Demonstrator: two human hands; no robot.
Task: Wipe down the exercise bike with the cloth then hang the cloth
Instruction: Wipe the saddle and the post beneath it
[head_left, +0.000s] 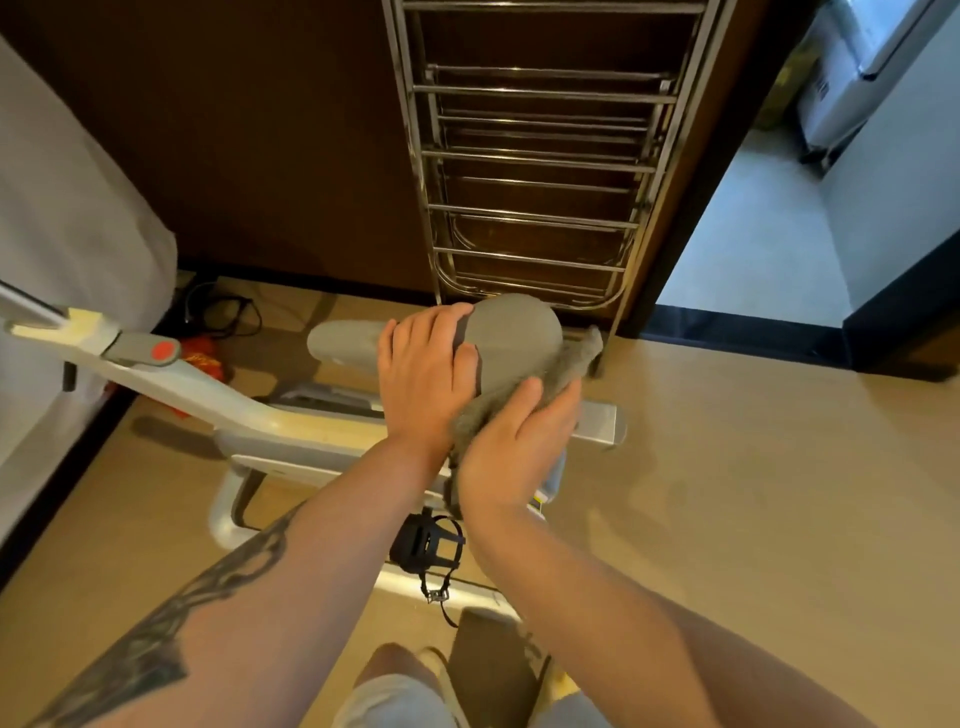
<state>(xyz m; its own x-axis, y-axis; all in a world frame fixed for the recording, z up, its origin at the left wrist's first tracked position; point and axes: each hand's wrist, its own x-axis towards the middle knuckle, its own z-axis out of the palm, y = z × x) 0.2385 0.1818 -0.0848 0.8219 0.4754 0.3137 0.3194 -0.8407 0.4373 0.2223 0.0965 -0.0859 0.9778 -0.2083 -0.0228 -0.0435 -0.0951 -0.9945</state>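
Warm dim room, daylight from right doorway (753, 218), wide-angle bowed edges

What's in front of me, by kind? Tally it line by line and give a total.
Exercise bike: 1
Saddle, held by the left hand: 1
Grey cloth, pressed to the saddle by the right hand: 1
Pedal with strap: 1
Chrome rack against the wall: 1
Black cable on the floor: 1
Total: 6
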